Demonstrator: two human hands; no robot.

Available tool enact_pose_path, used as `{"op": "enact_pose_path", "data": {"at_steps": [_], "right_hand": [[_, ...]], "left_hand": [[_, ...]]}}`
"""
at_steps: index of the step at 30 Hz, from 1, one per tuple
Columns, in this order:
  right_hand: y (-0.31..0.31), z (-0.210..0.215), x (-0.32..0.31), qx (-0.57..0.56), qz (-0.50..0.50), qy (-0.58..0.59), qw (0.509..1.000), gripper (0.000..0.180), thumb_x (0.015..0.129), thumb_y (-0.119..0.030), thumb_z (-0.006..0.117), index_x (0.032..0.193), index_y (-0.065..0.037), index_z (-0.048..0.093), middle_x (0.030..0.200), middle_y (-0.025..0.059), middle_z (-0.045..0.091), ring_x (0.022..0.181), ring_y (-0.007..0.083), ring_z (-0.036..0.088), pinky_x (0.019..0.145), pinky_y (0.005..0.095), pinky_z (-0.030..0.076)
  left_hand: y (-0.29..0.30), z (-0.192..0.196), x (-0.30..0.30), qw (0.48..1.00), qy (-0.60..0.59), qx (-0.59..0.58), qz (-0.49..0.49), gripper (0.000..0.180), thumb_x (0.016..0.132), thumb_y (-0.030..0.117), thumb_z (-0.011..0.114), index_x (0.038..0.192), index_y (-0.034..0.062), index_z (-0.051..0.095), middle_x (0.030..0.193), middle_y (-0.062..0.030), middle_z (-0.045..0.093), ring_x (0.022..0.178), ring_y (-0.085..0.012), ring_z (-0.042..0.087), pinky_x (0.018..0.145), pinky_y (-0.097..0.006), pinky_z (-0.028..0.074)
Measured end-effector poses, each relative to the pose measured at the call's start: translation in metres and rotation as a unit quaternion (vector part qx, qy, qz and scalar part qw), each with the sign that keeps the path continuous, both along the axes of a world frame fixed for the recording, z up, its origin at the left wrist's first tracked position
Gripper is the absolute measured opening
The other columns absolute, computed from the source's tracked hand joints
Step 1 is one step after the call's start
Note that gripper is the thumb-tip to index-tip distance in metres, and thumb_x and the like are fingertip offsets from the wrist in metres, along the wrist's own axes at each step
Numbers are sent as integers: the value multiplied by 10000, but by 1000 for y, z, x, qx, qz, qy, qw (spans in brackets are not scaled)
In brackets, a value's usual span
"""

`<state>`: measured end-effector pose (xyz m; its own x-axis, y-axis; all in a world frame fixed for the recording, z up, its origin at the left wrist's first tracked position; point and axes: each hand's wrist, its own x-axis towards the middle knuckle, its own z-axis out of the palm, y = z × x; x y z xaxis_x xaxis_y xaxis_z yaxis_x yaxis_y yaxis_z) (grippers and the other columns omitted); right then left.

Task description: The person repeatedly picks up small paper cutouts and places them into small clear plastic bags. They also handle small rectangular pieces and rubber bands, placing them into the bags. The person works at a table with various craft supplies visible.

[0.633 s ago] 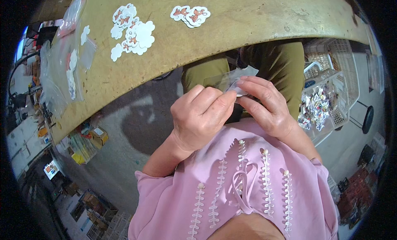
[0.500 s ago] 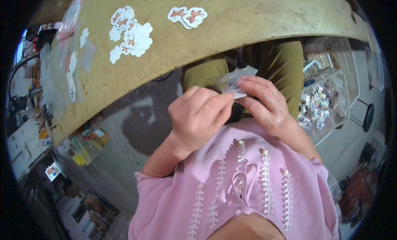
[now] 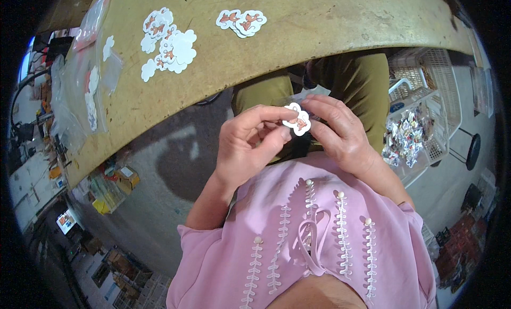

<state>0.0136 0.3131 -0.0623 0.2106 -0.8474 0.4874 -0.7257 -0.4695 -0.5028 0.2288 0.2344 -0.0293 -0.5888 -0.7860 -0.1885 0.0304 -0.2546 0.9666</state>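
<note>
Between my hands, above my lap, is a small white cloud-edged cut-out with a brown animal printed on it. My left hand has its index fingertip on the cut-out's left part, the thumb close to its lower edge and the other fingers curled. Thumb and fingers of my right hand close on its right side. A piece of clear plastic shows behind the right fingers, mostly hidden. On the table lie a loose heap of similar cut-outs and a smaller stack.
Clear plastic bags lie at the table's left end, with white cut-outs among them. To my right, a white plastic basket stands by a clear bin of small colourful wrapped pieces. A black round stool seat is farther right.
The cut-out has turned from edge-on to show its printed face. My left hand has loosened from a tight pinch, its index finger now extended. The right hand has barely moved.
</note>
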Motion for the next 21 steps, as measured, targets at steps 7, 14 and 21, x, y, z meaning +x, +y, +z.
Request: {"op": "enact_pose_path", "data": {"at_steps": [7,14,21], "right_hand": [[-1,-2,3,9,5,1,1000,246,786,-96,722,987,44,700,1271,221,672,1178,395,690,947,460,613],[-2,1,6,4,38,-20,999,261,767,-107,724,960,53,652,1288,262,655,1192,435,677,980,484,599],[3,7,2,46,15,-13,999,303,802,-82,728,1072,55,710,1276,233,666,1186,410,677,981,466,599]], "left_hand": [[-1,-4,-1,909,-180,-376,33,229,877,-61,791,1084,37,787,931,-87,774,826,-194,768,695,-284,577],[13,-8,-14,927,-133,-345,59,223,824,-26,837,1018,75,793,780,-93,726,632,-242,695,571,-355,537],[1,-24,-13,846,-203,-494,7,171,857,89,813,1017,115,761,730,-44,681,640,-234,695,566,-375,548]]}}
